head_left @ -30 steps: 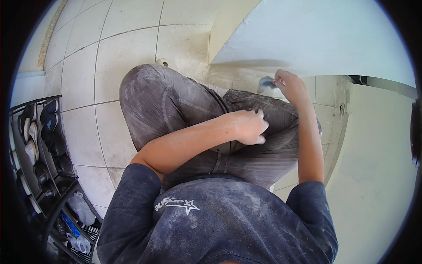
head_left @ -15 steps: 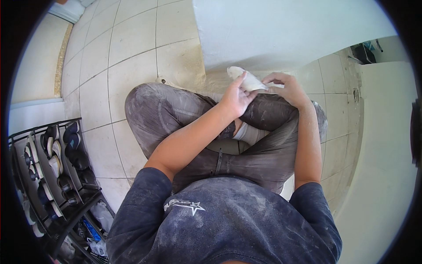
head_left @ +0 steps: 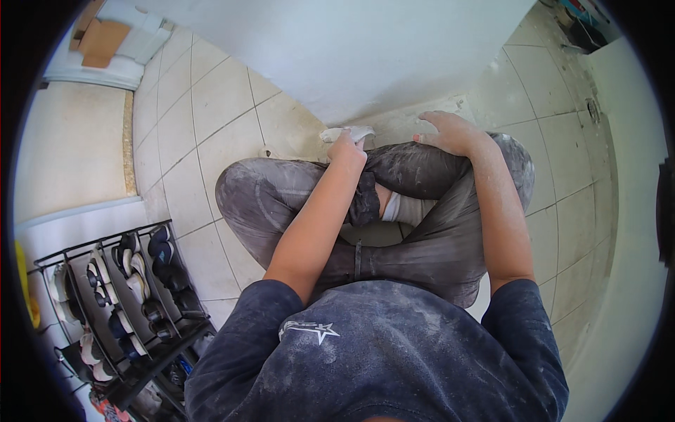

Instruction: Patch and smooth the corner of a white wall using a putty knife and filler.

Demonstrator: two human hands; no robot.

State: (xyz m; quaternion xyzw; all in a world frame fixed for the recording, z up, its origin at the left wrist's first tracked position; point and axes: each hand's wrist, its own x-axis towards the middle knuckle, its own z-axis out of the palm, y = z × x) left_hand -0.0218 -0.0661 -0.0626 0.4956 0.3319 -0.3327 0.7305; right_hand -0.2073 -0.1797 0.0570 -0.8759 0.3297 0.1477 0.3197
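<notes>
My left hand (head_left: 346, 148) is closed around a white, dusty, rolled or folded piece (head_left: 359, 132), whose exact kind I cannot make out. It sticks out past the fingers, just beyond my crossed legs (head_left: 274, 190) and close to the foot of a white wall (head_left: 365, 63). Over my right knee, my right hand (head_left: 451, 133) is open, fingers stretched toward the wall's base, with nothing visible in them. Pale powder covers both hands, my dark trousers and my shirt.
At the left a black rack (head_left: 119, 295) holds several shoes. Dusty pale tiles (head_left: 211, 105) surround me, and another white wall (head_left: 605, 232) stands at the right. A brown cardboard piece (head_left: 103, 43) is at the far left, with a floor drain (head_left: 593, 110) at the right.
My hands have parted. The left has drawn back leftward with the white piece, while the right has let go of its end and opened. The view has turned a little.
</notes>
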